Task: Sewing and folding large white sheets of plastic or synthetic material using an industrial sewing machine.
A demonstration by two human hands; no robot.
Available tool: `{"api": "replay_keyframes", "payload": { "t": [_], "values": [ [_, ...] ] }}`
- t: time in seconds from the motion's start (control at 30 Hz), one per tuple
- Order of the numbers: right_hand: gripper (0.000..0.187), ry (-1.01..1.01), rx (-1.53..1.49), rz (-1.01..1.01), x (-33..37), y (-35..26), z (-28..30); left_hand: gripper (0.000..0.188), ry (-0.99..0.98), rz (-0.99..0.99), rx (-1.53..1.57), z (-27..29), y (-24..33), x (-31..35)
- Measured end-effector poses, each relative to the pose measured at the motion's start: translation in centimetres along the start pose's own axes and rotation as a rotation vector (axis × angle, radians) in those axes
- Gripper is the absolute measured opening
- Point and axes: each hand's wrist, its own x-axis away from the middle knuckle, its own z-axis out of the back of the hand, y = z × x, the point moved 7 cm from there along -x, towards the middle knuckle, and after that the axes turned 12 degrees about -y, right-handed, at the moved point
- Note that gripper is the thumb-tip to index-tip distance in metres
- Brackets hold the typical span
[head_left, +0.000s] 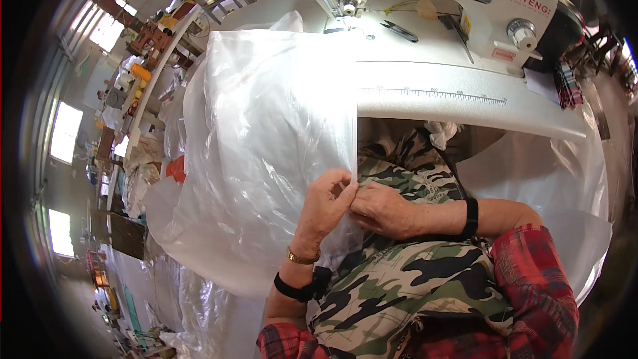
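A large translucent plastic sheet [266,106] hangs over the front of a white sewing machine [438,23] and down toward my lap. Its straight right edge runs from near the needle area to my fingers. My left hand [327,203] pinches that edge between thumb and fingers. Close against it, my right hand [385,209] is closed on the same edge, its fingertips partly hidden. Under the machine head, the upper end of the sheet is washed out by bright light, so its exact contact with the needle area cannot be seen.
Small thread snips [400,30] lie on the machine bed, right of the needle. A ruler scale [432,95] runs along the table's front edge. More plastic sheeting [545,179] hangs at the right. Shelving with spools and clutter [143,70] stands at the left. A camouflage apron [412,286] covers my lap.
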Motion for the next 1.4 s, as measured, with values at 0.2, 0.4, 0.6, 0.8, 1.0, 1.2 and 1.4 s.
{"api": "replay_keyframes", "payload": {
  "t": [0.2,0.4,0.6,0.8,1.0,1.2,1.4],
  "values": [
    [0.014,-0.137,0.303,0.068,-2.5,2.4,5.4,0.005,0.112,0.006,-0.203,0.9,2.3,1.1],
    [0.027,-0.041,0.578,-0.111,-9.2,8.8,13.9,0.010,0.234,-0.138,-0.388,0.8,3.8,2.6],
    [0.014,-0.178,0.754,-0.115,-12.9,13.0,16.0,0.030,0.257,-0.163,-0.457,-0.1,3.9,3.5],
    [0.007,-0.225,0.771,-0.112,-14.1,14.1,16.3,0.047,0.174,-0.179,-0.528,-0.5,3.1,3.8],
    [0.009,-0.224,0.745,-0.139,-14.4,14.0,15.8,0.047,0.229,-0.172,-0.511,-0.2,1.8,4.3],
    [0.019,0.052,0.798,-0.165,-13.8,14.3,16.1,0.045,0.172,-0.176,-0.511,-0.1,0.7,3.4],
    [0.019,0.138,0.749,-0.262,-12.1,14.9,15.9,0.038,0.106,-0.175,-0.547,-0.2,0.5,1.9]
  ]
}}
